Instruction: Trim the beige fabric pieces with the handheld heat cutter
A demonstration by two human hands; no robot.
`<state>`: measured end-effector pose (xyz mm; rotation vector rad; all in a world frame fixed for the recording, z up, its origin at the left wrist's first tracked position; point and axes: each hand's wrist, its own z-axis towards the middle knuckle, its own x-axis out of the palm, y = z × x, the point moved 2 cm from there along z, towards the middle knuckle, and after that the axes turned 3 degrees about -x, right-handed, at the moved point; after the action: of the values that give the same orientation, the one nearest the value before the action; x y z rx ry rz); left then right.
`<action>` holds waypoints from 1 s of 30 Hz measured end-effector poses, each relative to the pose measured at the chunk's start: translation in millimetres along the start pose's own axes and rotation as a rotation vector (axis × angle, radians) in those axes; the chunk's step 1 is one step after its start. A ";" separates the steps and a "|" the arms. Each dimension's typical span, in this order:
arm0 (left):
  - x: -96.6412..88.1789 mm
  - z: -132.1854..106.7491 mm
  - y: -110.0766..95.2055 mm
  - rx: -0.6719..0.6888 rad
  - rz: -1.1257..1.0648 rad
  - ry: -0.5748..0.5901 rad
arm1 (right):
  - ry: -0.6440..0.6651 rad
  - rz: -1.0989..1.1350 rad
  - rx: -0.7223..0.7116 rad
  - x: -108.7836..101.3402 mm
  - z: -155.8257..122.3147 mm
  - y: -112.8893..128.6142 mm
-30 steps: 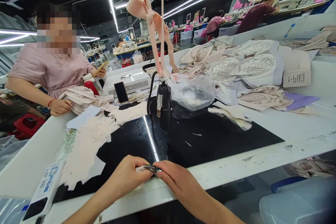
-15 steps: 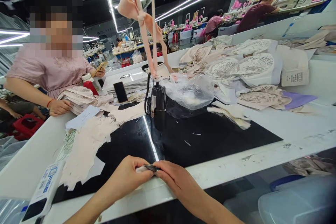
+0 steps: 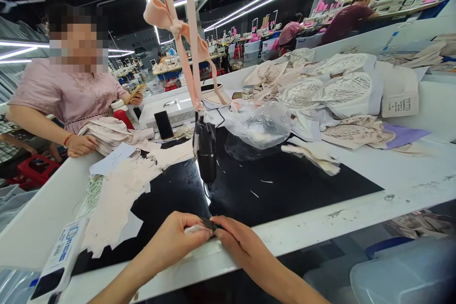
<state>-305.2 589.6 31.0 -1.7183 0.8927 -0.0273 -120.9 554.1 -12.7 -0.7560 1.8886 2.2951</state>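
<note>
Both my hands meet at the table's front edge. My left hand (image 3: 180,237) is closed in a pinch around a small white piece (image 3: 193,229) and the end of a small dark piece (image 3: 208,223). My right hand (image 3: 238,237) is closed too, its fingertips pressed on the other end of that dark piece. Most of it is hidden by my fingers, so I cannot make out its kind. Just beyond my hands a black corded tool (image 3: 205,152) with a narrow tip hangs from knotted pink fabric strips (image 3: 178,26), over a black table mat (image 3: 270,190).
Pale fabric pieces (image 3: 114,199) and a white box (image 3: 60,256) lie at left. A clear plastic bag (image 3: 261,126) and lace bra parts (image 3: 342,92) cover the back right. A phone (image 3: 163,125) leans at the back. Across the left side stands a person (image 3: 67,97) holding a phone.
The hanging tool and its pink strips have swung left and toward me, with the tip now visible. My hands have barely shifted, still together on the dark piece.
</note>
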 end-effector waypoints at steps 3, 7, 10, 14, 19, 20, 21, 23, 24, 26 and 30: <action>-2.4 0.3 0.0 -0.001 -0.038 -0.006 | -0.084 -0.125 -0.003 -15.6 -2.2 -11.4; -7.0 1.7 4.9 -0.032 -0.060 -0.030 | -0.191 -0.603 -0.053 -43.6 -1.7 -33.2; -8.6 3.3 11.8 -0.056 -0.108 -0.051 | -0.253 -0.947 -0.057 -61.0 1.0 -49.1; -9.6 6.0 21.1 -0.095 -0.265 -0.061 | -0.295 -1.151 -0.118 -73.9 7.0 -57.7; -14.0 7.7 25.1 -0.119 -0.420 -0.095 | -0.350 -0.932 -0.182 -66.5 10.9 -40.7; -14.8 7.7 23.8 -0.101 -0.427 -0.099 | -0.311 -0.777 -0.156 -60.0 11.9 -35.0; -15.4 7.6 21.8 -0.081 -0.428 -0.102 | -0.250 -0.590 -0.123 -51.5 13.3 -28.8; -16.2 7.2 16.5 -0.052 -0.421 -0.102 | -0.105 -0.185 -0.031 -30.5 18.1 -15.8; -16.6 6.8 13.6 -0.042 -0.414 -0.100 | -0.035 0.003 -0.008 -19.1 21.5 -8.9; -18.5 5.7 8.3 -0.017 -0.396 -0.099 | 0.069 0.287 -0.029 1.2 29.9 4.3; -29.2 0.8 4.8 0.046 -0.379 -0.161 | 0.161 0.618 0.021 23.7 45.9 18.0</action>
<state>-328.2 606.5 38.8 -1.7969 0.4371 -0.1580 -162.9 587.0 -0.8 -0.3945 2.4981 2.5934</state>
